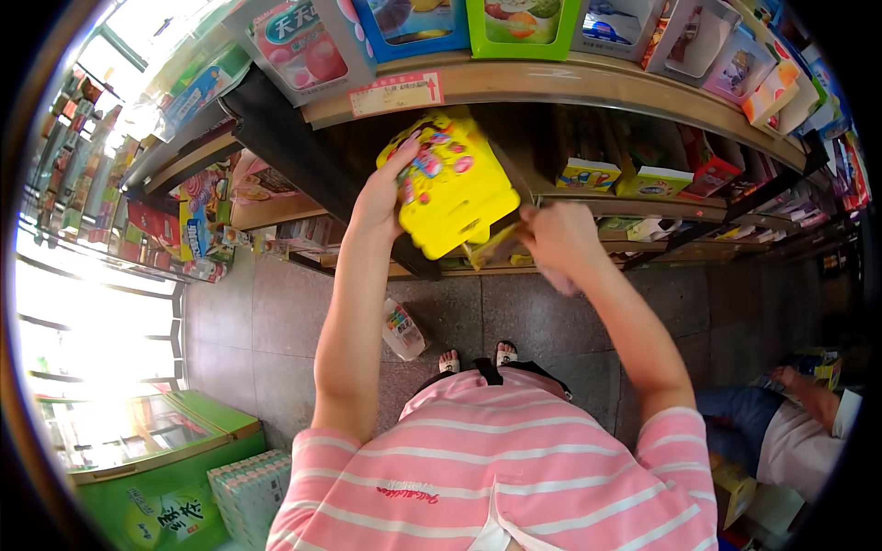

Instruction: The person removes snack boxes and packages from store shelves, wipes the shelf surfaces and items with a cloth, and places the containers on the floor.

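Note:
My left hand (378, 195) grips a bright yellow packet (455, 184) from its left side, thumb over the printed face. Red and blue figures cover the packet, which has a scalloped edge and a slot near its lower end. It is tilted in front of the dark lower shelf opening. Under its lower right edge, another yellow piece shows partly. My right hand (562, 237) is just right of the packet, fingers curled together and slightly blurred. What those fingers pinch, if anything, I cannot make out.
Above runs a shelf edge (551, 81) with a price tag (397, 94) and display boxes. Yellow and red boxes (707, 163) line the lower shelf at right. A clear bag (404, 331) lies on the floor near my feet. Another person (799, 432) is at lower right, a green chest (165, 487) at lower left.

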